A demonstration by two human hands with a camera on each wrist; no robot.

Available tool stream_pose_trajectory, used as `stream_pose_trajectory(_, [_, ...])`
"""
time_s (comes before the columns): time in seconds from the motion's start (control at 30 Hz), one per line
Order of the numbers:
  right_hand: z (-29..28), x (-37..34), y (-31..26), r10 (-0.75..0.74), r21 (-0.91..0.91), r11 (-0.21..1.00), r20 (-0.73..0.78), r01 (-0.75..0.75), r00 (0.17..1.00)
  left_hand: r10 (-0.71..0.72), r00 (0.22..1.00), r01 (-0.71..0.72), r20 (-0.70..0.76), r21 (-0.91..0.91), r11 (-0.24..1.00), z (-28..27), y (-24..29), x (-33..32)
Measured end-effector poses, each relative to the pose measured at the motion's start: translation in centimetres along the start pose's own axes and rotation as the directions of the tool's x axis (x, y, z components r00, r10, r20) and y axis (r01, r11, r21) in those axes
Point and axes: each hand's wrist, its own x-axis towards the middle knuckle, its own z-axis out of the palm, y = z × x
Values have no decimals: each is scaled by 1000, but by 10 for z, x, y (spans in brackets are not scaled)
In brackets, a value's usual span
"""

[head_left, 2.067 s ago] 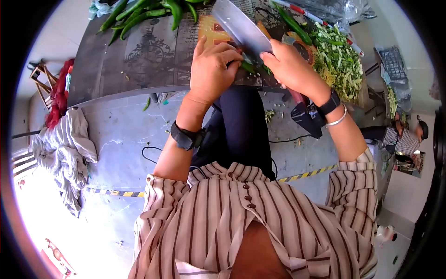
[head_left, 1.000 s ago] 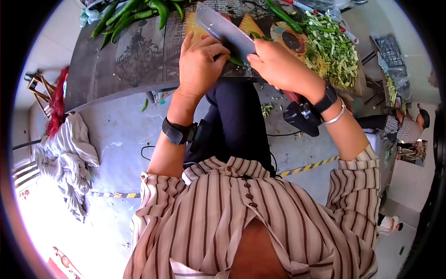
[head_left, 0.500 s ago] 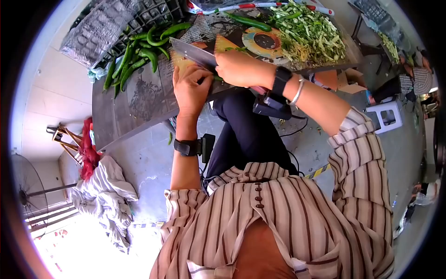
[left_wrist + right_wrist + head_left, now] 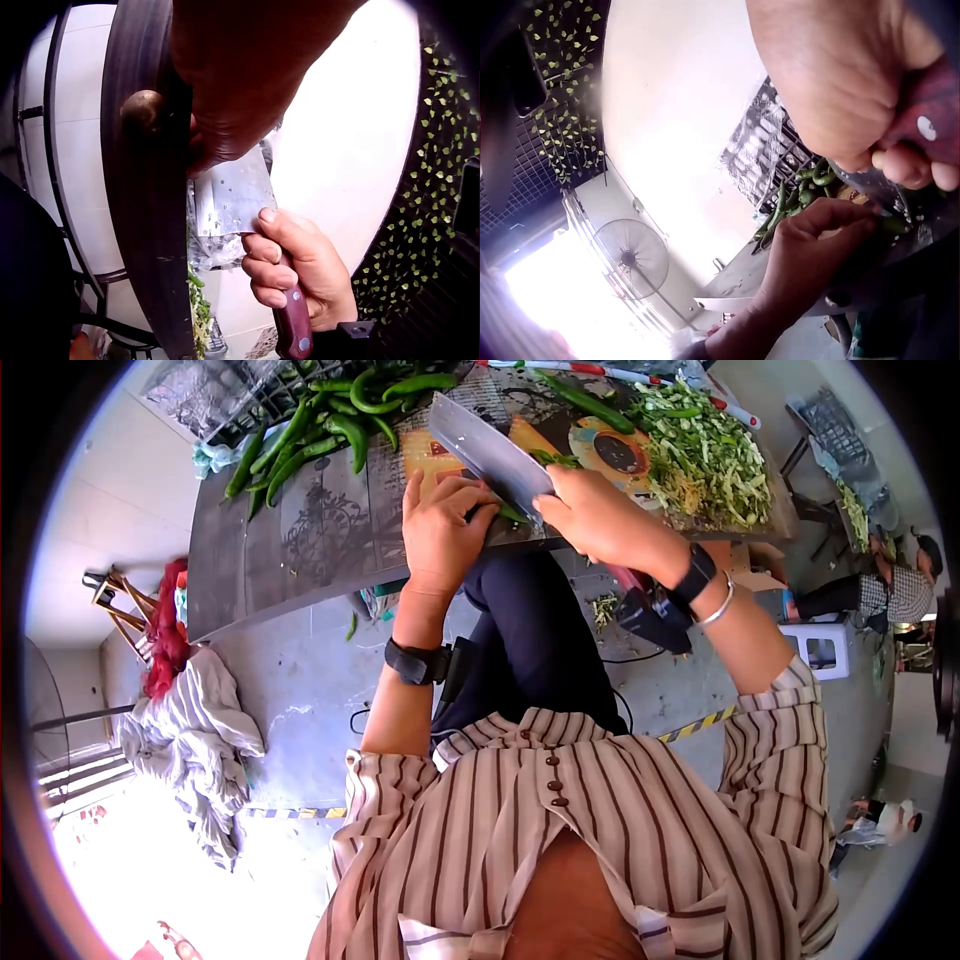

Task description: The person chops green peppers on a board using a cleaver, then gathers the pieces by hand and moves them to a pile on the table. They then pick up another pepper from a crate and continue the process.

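In the head view my right hand [image 4: 605, 515] grips a cleaver [image 4: 490, 450], its broad blade slanting up and left over the table. The left wrist view shows the fingers curled round the dark red handle [image 4: 295, 322]. Close on the blade's left side, my left hand [image 4: 445, 530] pinches a green chili pepper [image 4: 512, 514] near the table's front edge. Most of that pepper is hidden by fingers and blade. Small pale bits lie beside the blade in the right wrist view, where a short green end [image 4: 892, 224] shows past the left fingertips.
Whole green peppers [image 4: 345, 430] lie at the back left by a black crate [image 4: 250, 410]. A heap of chopped greens [image 4: 700, 460] covers the table's right side, with one long pepper [image 4: 585, 402] beside it. The dark table [image 4: 240, 550] ends just before my lap.
The head view has swung and shifted, so the table sits differently in it. Both hands stay close together, the left still pinching the pepper, the right still holding the cleaver beside it.
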Motion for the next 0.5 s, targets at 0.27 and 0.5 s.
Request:
stream_pose_trajectory(0.27, [-5, -6, -11, 31, -157, 987, 51, -23, 998, -9, 1000, 9, 7, 15, 1000, 1, 1, -1])
stream_pose_trajectory(0.5, [-3, 0, 1, -33, -194, 980, 73, 47, 997, -74, 997, 74, 2, -1, 997, -4, -4, 1])
